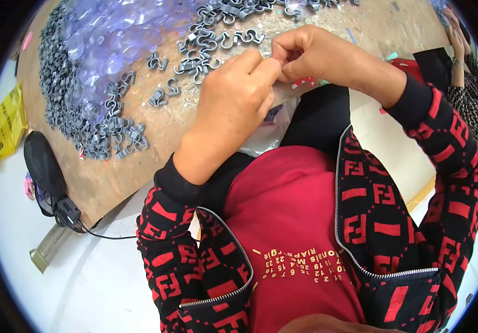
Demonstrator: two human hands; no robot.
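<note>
Head view: left hand (233, 105) and right hand (305, 55) meet fingertip to fingertip, pinched shut on something too small to make out. Grey hooks (194, 44) and clear suction cups (116, 28) lie just beyond them on the counter (139, 161). Best to keep both wrists steady and press squarely.

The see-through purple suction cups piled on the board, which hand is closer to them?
Left. The left hand sits just right of the suction cup pile, beside the loose grey hooks. The right hand is farther right, fingertips meeting the left's.
</note>
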